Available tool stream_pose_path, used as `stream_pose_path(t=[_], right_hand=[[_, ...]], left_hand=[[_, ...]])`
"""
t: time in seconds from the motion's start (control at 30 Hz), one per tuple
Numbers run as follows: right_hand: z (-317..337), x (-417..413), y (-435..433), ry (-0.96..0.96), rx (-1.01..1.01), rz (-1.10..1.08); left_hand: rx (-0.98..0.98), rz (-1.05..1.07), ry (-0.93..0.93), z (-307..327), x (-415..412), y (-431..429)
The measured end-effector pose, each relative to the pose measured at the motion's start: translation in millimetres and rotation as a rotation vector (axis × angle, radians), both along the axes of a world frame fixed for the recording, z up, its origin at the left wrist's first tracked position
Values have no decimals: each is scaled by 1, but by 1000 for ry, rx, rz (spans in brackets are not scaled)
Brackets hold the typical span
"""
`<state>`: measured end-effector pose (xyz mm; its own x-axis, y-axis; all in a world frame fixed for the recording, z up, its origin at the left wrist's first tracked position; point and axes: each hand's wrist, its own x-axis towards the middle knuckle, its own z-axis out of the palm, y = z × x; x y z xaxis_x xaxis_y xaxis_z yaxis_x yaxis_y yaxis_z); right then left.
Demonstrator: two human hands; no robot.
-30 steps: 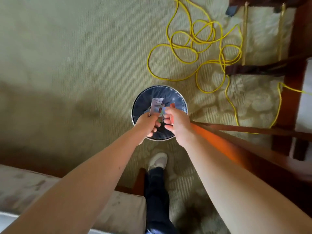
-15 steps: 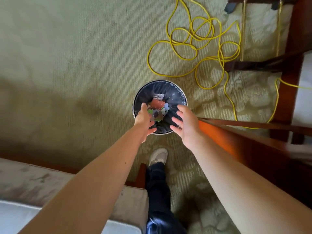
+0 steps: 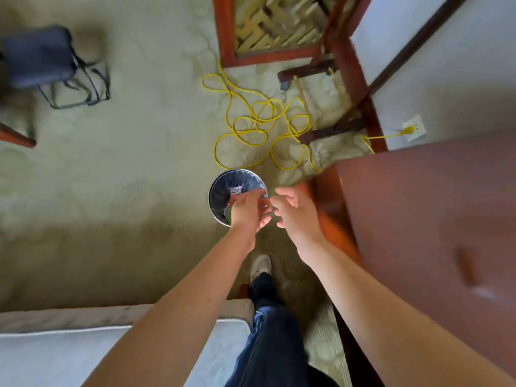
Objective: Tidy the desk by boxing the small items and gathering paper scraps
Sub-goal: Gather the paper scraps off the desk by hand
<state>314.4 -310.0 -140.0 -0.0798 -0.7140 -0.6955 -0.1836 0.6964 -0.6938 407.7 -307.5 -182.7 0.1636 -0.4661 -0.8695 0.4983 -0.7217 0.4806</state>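
The 2 hands are over the carpet. The left hand (image 3: 248,210) hovers above the round, silver-rimmed waste bin with a dark liner (image 3: 222,188), fingers loosely spread and holding nothing. The right hand (image 3: 296,213), at the bin's 3 o'clock, is also spread wide and empty. A white paper scrap (image 3: 236,190) lies inside the bin; other contents are hidden by the left hand. A tangled yellow cable (image 3: 259,127) lies at the bin's 12 o'clock. The reddish-brown wooden desk (image 3: 432,219) stands at 3 o'clock, blurred.
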Motion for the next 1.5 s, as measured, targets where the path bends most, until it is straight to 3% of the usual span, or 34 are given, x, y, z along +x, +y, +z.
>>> stream_pose_path(t=[0.13, 0.33, 0.7, 1.03, 1.23, 1.5], right_hand=[[64, -36, 42, -20, -137, -90], [137, -112, 126, -24, -310, -243], [210, -260, 297, 43, -442, -598], [220, -356, 409, 163, -485, -886], [221, -392, 440, 197, -483, -1034], [226, -435, 481, 280, -422, -1261]], left_hand=[[-101, -37, 14, 62, -33, 25], [-300, -298, 9, 146, -105, 86], [-451, -759, 31, 241, -266, 218], [-462, -1114, 47, 276, -374, 313], [-532, -1321, 53, 282, -423, 336], [-479, -1522, 82, 281, -487, 350]])
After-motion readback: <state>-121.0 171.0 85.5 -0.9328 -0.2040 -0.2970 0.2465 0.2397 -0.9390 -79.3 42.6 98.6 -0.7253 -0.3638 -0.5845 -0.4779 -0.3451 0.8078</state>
